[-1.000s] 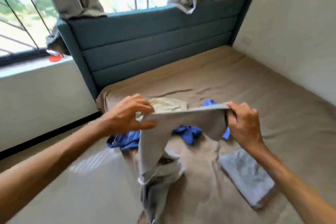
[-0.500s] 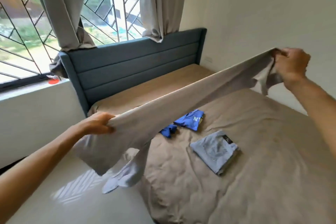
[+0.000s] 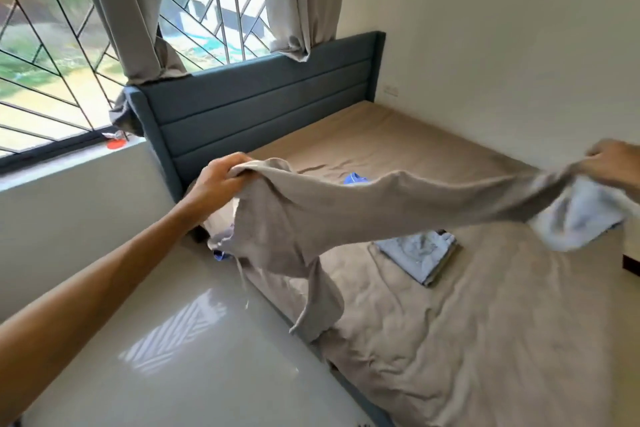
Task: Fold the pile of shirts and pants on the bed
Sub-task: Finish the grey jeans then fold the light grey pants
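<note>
Pants now lower, each hand gripping an end, tan bed, glossy floor

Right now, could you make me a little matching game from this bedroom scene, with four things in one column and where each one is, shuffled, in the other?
Things:
1. beige trousers
2. folded grey garment
3. blue garment
4. orange disc

Places:
A. on the window ledge
B. lying flat on the bed sheet
C. stretched in the air between the left hand and right hand
D. crumpled on the bed nearer the headboard, partly hidden by the trousers

Pairs: 1-C, 2-B, 3-D, 4-A
</note>
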`<control>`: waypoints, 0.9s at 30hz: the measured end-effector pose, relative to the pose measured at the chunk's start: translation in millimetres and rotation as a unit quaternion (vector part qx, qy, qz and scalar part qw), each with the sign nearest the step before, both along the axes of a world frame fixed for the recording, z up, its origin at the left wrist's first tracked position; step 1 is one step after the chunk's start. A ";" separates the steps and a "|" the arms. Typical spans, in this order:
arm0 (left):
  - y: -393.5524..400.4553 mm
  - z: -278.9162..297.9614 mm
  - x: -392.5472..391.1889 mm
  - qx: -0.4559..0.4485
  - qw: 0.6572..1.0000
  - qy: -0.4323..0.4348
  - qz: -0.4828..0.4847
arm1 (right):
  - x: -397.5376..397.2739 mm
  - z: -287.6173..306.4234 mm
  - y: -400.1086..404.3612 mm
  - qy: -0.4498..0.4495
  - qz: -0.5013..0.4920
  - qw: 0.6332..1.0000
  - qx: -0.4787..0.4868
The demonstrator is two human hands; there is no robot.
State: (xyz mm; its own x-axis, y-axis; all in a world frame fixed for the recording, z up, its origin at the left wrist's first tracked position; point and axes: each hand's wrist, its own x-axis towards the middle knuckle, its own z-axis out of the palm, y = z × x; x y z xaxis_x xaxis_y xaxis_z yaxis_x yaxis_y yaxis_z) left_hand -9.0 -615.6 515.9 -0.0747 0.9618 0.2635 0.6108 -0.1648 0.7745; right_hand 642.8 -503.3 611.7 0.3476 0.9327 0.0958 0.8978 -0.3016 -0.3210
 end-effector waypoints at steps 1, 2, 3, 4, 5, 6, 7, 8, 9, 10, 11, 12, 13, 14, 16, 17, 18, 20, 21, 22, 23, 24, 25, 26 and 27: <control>0.8 16.4 16.7 0.002 1.000 0.010 -0.018 | -27.5 0.2 -14.7 0.030 0.035 0.998 -0.030; 0.7 32.9 33.0 -0.003 0.999 0.021 -0.036 | -59.4 -1.1 -28.9 0.053 0.090 0.993 -0.052; 1.6 49.3 52.9 -0.008 0.997 0.034 -0.064 | -100.3 -0.5 -47.7 0.094 0.157 0.981 -0.060; 2.3 63.5 72.1 -0.016 0.994 0.047 -0.093 | -141.6 -0.5 -66.1 0.159 0.227 0.958 -0.078; 2.1 75.1 89.9 -0.017 0.991 0.059 -0.120 | -185.2 -2.3 -84.5 0.218 0.293 0.926 -0.091; 2.8 85.5 106.5 -0.016 0.988 0.069 -0.136 | -217.5 -6.4 -94.1 0.263 0.354 0.891 -0.112; 3.1 94.4 121.3 -0.009 0.986 0.081 -0.145 | -250.4 -8.6 -109.5 0.279 0.406 0.861 -0.125; 1.9 102.8 131.6 -0.006 0.983 0.099 -0.155 | -281.3 -8.6 -124.0 0.302 0.442 0.835 -0.125; -1.0 110.4 137.5 -0.002 0.980 0.119 -0.161 | -303.4 -6.1 -132.3 0.323 0.458 0.821 -0.111; -6.0 118.6 139.7 -0.001 0.977 0.134 -0.165 | -316.0 -1.1 -139.2 0.346 0.461 0.811 -0.099; -11.7 124.4 136.8 -0.005 0.978 0.118 -0.171 | -324.5 4.6 -144.0 0.362 0.457 0.807 -0.089; -19.3 128.1 130.0 -0.018 0.979 0.061 -0.193 | -328.3 8.3 -145.1 0.371 0.452 0.808 -0.079; -29.1 129.3 121.5 -0.042 0.971 -0.016 -0.235 | -328.8 12.2 -147.2 0.377 0.441 0.812 -0.067; -35.9 121.6 108.4 -0.081 0.957 -0.068 -0.269 | -328.0 12.4 -144.2 0.387 0.427 0.816 -0.049; -51.3 93.3 84.5 -0.148 0.940 -0.044 -0.303 | -326.6 18.7 -139.3 0.410 0.406 0.817 -0.011; -55.4 68.6 74.2 -0.193 0.929 -0.007 -0.316 | -325.1 20.5 -136.2 0.417 0.404 0.814 0.005; -58.4 48.2 68.1 -0.236 0.918 0.028 -0.316 | -322.8 26.0 -131.4 0.421 0.403 0.812 0.028; -76.6 15.9 68.1 -0.292 0.903 0.066 -0.309 | -316.7 35.2 -124.5 0.445 0.371 0.813 0.065; -87.2 3.1 69.3 -0.303 0.903 0.063 -0.299 | -313.6 39.4 -120.9 0.460 0.360 0.808 0.073; -94.7 -4.6 71.1 -0.296 0.908 0.065 -0.290 | -310.6 44.1 -115.9 0.465 0.354 0.808 0.076; -99.2 -11.8 68.6 -0.282 0.917 0.050 -0.276 | -306.5 48.7 -110.8 0.458 0.349 0.813 0.083; -100.0 -16.2 62.7 -0.257 0.925 0.044 -0.275 | -303.3 53.7 -105.3 0.441 0.344 0.824 0.093; -96.9 -17.2 54.5 -0.231 0.935 0.043 -0.266 | -296.6 57.1 -97.4 0.429 0.339 0.831 0.104; -92.8 -12.5 42.1 -0.205 0.940 0.070 -0.262 | -287.6 59.8 -88.8 0.418 0.324 0.841 0.112; -85.9 -7.6 24.8 -0.175 0.945 0.112 -0.251 | -277.6 62.9 -82.7 0.406 0.305 0.853 0.117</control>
State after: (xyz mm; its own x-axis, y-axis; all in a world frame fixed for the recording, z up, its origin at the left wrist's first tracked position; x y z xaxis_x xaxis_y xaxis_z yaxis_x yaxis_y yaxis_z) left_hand 15.7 -701.5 508.3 0.4343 0.8923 -0.1231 0.6789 -0.2345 0.6958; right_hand 365.2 -586.0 674.6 -0.1552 0.9522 0.2631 0.3169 0.3002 -0.8997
